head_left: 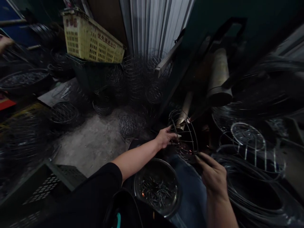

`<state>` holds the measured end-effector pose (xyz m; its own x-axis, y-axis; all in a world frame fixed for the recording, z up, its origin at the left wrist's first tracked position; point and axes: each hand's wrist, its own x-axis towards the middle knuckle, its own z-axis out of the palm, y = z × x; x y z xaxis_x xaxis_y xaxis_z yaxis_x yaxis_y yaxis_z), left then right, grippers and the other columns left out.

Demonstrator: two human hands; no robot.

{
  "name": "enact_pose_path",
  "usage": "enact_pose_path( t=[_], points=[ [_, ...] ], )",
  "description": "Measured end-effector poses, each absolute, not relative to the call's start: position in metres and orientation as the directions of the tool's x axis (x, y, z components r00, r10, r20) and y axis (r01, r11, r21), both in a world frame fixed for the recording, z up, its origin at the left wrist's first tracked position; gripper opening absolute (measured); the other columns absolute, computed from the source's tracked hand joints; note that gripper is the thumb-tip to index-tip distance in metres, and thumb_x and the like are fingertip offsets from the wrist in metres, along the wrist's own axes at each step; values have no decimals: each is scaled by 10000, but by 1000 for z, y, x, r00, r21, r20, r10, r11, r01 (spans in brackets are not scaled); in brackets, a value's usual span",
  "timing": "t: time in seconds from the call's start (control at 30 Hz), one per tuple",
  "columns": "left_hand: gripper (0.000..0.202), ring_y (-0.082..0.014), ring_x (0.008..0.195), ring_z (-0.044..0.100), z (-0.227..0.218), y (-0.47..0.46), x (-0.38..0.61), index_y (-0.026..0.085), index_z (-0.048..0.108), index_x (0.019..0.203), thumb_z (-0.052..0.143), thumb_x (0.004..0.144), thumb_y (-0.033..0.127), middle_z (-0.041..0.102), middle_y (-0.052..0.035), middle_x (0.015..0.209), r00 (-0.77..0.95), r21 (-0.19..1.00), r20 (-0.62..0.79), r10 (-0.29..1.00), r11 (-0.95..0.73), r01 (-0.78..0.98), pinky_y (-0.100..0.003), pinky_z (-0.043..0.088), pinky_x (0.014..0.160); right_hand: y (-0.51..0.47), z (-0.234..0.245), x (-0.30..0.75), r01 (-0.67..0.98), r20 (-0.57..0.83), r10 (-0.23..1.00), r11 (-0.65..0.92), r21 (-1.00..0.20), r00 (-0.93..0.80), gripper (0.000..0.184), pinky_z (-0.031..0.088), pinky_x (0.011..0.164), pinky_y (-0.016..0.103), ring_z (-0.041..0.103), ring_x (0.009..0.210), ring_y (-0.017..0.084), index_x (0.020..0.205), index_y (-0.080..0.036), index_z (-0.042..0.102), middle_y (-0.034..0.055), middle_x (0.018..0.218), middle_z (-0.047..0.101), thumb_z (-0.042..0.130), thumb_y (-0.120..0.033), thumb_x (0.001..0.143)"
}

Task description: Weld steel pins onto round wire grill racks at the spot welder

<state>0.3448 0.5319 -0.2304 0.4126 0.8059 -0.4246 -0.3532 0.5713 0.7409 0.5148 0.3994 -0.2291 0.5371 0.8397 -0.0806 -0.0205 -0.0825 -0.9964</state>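
A round wire basket frame is held up against the lower rod of a machine, where small sparks glow. My left hand has its fingers closed around the wires on the basket's left side. At the near right rim, my right hand is pinched on the same basket; whether a small piece is also between its fingertips I cannot tell. Below my hands sits a metal bowl of short metal pieces, with one orange spark showing among them.
A thick metal cylinder hangs at upper right. Wire coils and a finished-looking wire rack lie at right. A yellow crate stands at back left, a green crate at front left. Another person's hand shows far left.
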Motion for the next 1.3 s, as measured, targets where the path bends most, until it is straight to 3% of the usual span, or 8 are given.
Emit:
enact_pose_path(
  t=[0.1,0.4,0.5,0.67,0.87,1.0,1.17,1.3],
  points=[
    [662,-125,576,625,-223,528,344,179,598,1304,743,664,93,648,17,761,399,728,-430,810,573,-377,-285,506,620,409,-218,516,32,-18,815,-45,-998,579,423,612,727,369,730,770,234,819,-180,812,90,859,780,939,-456,525],
    [812,-132,585,654,-222,537,335,195,440,1487,683,720,86,645,29,748,341,759,-395,853,512,-402,-249,514,581,434,-198,505,-108,-113,764,-58,-993,635,495,532,517,256,644,565,152,797,-168,808,48,706,746,978,-416,404],
    [862,-141,598,661,-224,540,335,188,408,1508,676,695,85,644,29,751,358,752,-382,852,512,-416,-270,533,609,437,-194,504,-133,-143,749,-74,-988,647,520,484,445,240,611,508,142,801,-157,802,37,649,721,983,-408,383],
    [1093,-168,696,683,-234,533,332,225,348,1548,605,512,-14,658,19,832,450,722,-335,828,532,-442,-259,520,613,435,-191,505,-163,-141,733,-42,-986,665,516,554,515,285,650,551,168,755,-170,786,37,682,733,987,-411,346],
    [1394,-123,756,621,-242,518,335,221,227,1609,893,401,16,658,6,950,362,872,-206,909,338,-354,-301,534,734,437,-195,514,-65,-53,752,-14,-998,657,504,561,525,290,662,569,172,791,-181,786,34,705,737,977,-443,405],
    [1392,-107,763,588,-243,513,344,170,218,1610,961,433,147,636,9,935,270,909,-204,941,284,-305,-289,522,741,446,-191,526,-41,-39,777,-17,-999,628,536,555,510,302,657,558,176,778,-182,782,39,709,737,980,-452,358],
    [1431,-102,734,563,-242,507,351,161,173,1617,979,435,183,606,29,881,281,929,-219,934,288,-234,-272,514,703,449,-177,532,-97,-118,795,-74,-992,596,485,507,464,268,633,545,160,735,-192,784,32,673,723,977,-384,334],
    [1441,-118,724,579,-242,500,356,189,179,1616,989,425,193,611,19,898,239,965,-192,952,227,-131,-288,525,705,449,-171,531,-66,-67,833,-36,-997,550,412,446,413,249,542,463,113,685,-197,777,16,602,688,963,-377,365]
  ],
)
